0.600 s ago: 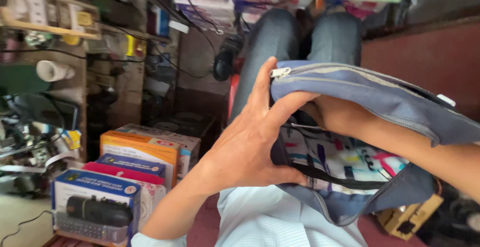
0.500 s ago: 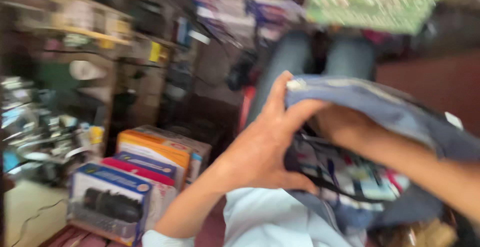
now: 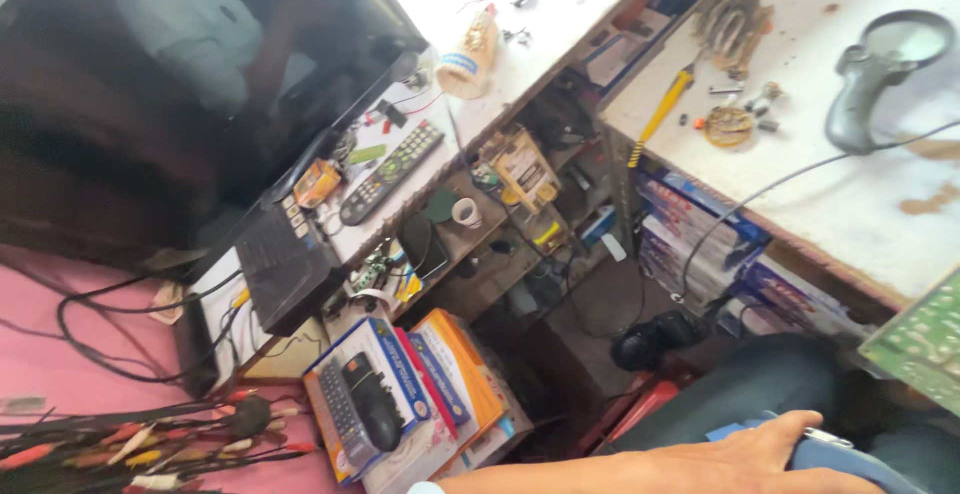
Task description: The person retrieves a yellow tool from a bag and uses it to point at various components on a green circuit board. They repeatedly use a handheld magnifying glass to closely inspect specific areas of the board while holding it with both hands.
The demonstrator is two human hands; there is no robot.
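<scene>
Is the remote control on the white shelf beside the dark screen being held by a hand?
No: the remote control lies alone on the white shelf, while the only visible hand rests on the blue bag far below.

Left hand (image 3: 755, 454) resting on blue fabric bag (image 3: 850, 459) at bottom right, stacked cardboard product boxes (image 3: 405, 399) left of it, black remote control (image 3: 392, 172) on white bench (image 3: 480, 14) above them, large dark television screen (image 3: 170, 84) far left, grey-handled magnifying glass (image 3: 880, 69) on right worktop (image 3: 860, 194)

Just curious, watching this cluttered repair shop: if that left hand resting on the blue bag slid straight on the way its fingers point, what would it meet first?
The left hand points right along the blue bag; the bag's zipper pull likely comes first, though depth is unclear.
</scene>
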